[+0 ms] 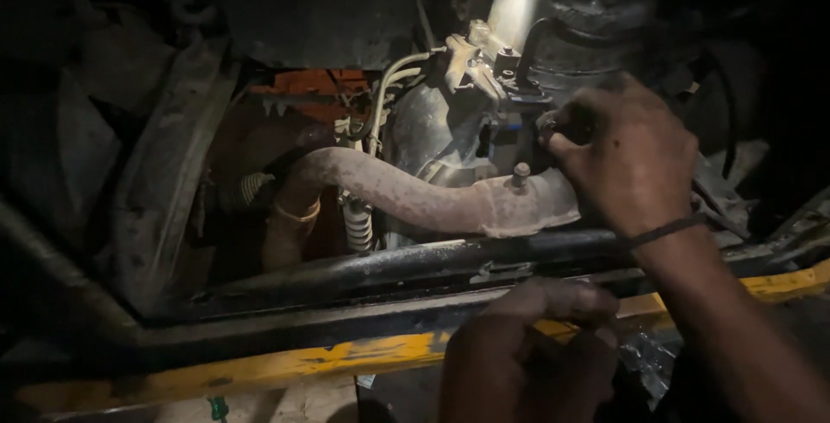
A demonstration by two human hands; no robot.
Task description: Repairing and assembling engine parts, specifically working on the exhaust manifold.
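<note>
Head view, looking down into dark engine bay of a vehicle. Right hand [635, 159] up at rear of engine, fingers curled tight round a small dark fitting [553, 124] by the metal bracket [471, 68]; grip nearly shut on it, fitting mostly hidden, kind not clear. Thin black band on that wrist. Left hand [527, 354] low in foreground, over yellow frame edge [346, 355], fingers bunched and pinched together; looked shut, but couldn't tell whether anything held, too dark & blurred.

Around them: rusty bent pipe [415, 198] ran across middle, bolt stub on its flange just beside right hand. Black bar [389, 265] lay below pipe, nearer camera. White ribbed hose [357, 226] hung under pipe's bend, pale thin lines rose above it toward bracket. Orange part [316, 86] sat further back left. Bright cylinder [512, 9] caught light at top.

Progress, judged only: work seemed mid-way at fitting, w/ hand on it and fitting apparently in place on engine, not lifted clear. No loose parts or tools seen lying about, so nothing evidently removed. Pipe, hoses, bracket all appeared mounted. Whether fitting was loosened or tightened: couldn't tell. Left hand not engaged w/ engine.
</note>
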